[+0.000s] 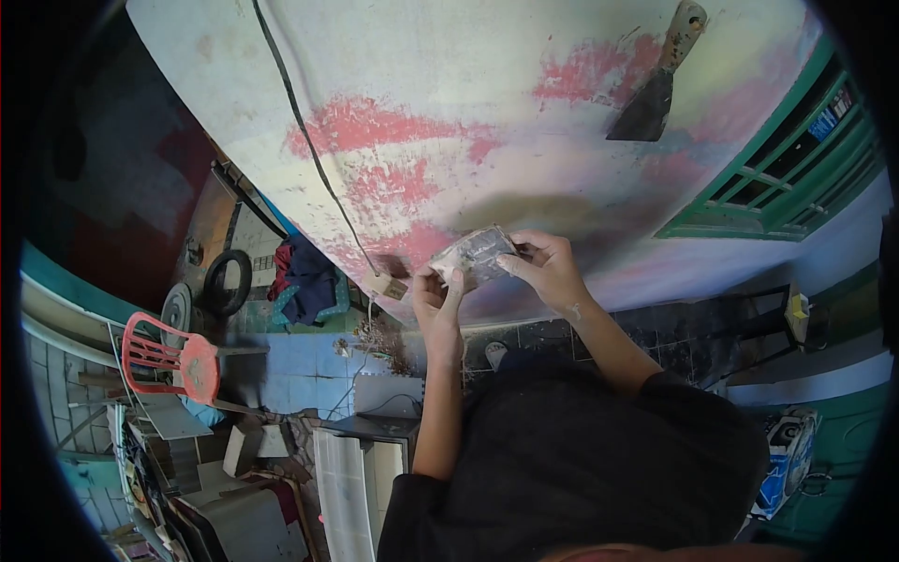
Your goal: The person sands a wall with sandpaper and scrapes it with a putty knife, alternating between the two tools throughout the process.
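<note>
Both hands hold a flat, dusty rectangular block (478, 251) in front of the wall; its grey-brown face is smeared with pale powder. My left hand (438, 311) grips its left end, thumb pressed on the near face and fingers behind. At the right end, my right hand (547, 270) pinches it between thumb and fingers. The painted wall (412, 56) behind has pale paint with worn pink patches. Higher on the right, a scraper (646, 103) with a broad dark blade and worn handle shows against the wall.
A dark cable (298, 110) runs down the wall to a socket box (384, 285) close to my left hand. To the right is a green window frame (740, 201). A red plastic chair (197, 365), a black tyre (228, 281) and piled clutter stand at left.
</note>
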The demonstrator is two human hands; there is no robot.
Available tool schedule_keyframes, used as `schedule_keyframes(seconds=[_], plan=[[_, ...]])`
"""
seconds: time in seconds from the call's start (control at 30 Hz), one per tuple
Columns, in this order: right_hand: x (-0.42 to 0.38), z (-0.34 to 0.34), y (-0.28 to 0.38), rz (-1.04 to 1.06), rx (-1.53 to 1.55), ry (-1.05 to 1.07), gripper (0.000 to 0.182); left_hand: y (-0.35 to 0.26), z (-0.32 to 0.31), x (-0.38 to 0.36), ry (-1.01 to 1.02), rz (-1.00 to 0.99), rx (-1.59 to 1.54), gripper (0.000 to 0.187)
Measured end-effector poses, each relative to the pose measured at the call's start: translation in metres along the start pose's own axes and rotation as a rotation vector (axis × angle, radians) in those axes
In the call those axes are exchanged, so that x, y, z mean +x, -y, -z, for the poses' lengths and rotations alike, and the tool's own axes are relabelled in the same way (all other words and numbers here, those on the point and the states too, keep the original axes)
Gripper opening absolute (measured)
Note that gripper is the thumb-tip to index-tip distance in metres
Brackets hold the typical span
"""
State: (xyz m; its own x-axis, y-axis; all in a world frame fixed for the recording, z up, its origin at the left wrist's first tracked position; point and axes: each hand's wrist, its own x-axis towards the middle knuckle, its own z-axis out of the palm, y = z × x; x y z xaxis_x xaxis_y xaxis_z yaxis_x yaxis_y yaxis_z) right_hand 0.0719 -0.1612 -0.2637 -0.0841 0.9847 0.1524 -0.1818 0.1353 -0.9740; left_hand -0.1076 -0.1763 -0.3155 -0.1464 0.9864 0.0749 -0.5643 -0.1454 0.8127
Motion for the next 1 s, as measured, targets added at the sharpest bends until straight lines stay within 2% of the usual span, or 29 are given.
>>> schedule_keyframes(seconds=[0.1,0.13,0.2,0.23,0.33,0.37,0.4,0.47,0.5,0.63,0.7,0.83,0.9,0.93,1.0], plan=[[0.013,0.007,0.001,0.041,-0.006,0.079,0.024,-0.013,0.0,0.007,-0.012,-0.228,0.464,0.057],[0.016,0.007,0.004,0.041,-0.034,0.136,0.023,-0.024,-0.007,0.007,-0.009,-0.228,0.468,0.057],[0.019,0.008,0.007,0.045,-0.061,0.193,0.022,-0.038,-0.016,0.009,0.118,-0.304,0.661,0.05],[0.02,0.009,0.008,0.028,-0.097,0.233,0.021,-0.035,-0.016,0.011,0.129,-0.289,0.654,0.038],[0.02,0.018,0.004,0.033,-0.146,0.307,0.023,-0.031,-0.025,0.015,0.122,-0.217,0.512,0.029],[0.02,0.021,0.002,0.043,-0.156,0.339,0.025,-0.033,-0.03,0.013,0.096,-0.164,0.431,0.02],[0.017,0.017,0.008,0.057,-0.163,0.338,0.025,-0.031,-0.032,0.014,0.104,-0.176,0.426,0.02],[0.009,0.007,0.024,-0.081,0.104,0.271,0.029,-0.024,-0.035,0.016,0.079,-0.047,0.131,0.014],[0.01,0.009,0.02,-0.078,0.11,0.298,0.034,-0.026,-0.04,0.015,0.088,-0.027,0.083,0.01],[0.005,0.006,0.015,0.033,0.186,0.291,0.034,-0.02,-0.049,0.015,0.15,0.006,-0.046,0.009],[0.005,0.005,0.017,0.082,0.221,0.33,0.037,-0.02,-0.055,0.015,0.199,0.086,-0.14,0.009],[0.005,0.009,0.012,0.08,0.163,0.321,0.035,-0.012,-0.055,0.017,0.248,-0.003,-0.127,0.014],[0.004,0.013,0.011,0.019,0.199,0.357,0.033,-0.015,-0.052,0.017,0.282,-0.067,0.071,0.012],[0.004,0.015,0.012,0.038,0.197,0.369,0.033,-0.018,-0.051,0.017,0.289,-0.088,0.073,0.012],[0.0,0.019,0.014,-0.069,0.22,0.396,0.033,-0.023,-0.048,0.015,0.274,-0.023,0.132,0.009]])
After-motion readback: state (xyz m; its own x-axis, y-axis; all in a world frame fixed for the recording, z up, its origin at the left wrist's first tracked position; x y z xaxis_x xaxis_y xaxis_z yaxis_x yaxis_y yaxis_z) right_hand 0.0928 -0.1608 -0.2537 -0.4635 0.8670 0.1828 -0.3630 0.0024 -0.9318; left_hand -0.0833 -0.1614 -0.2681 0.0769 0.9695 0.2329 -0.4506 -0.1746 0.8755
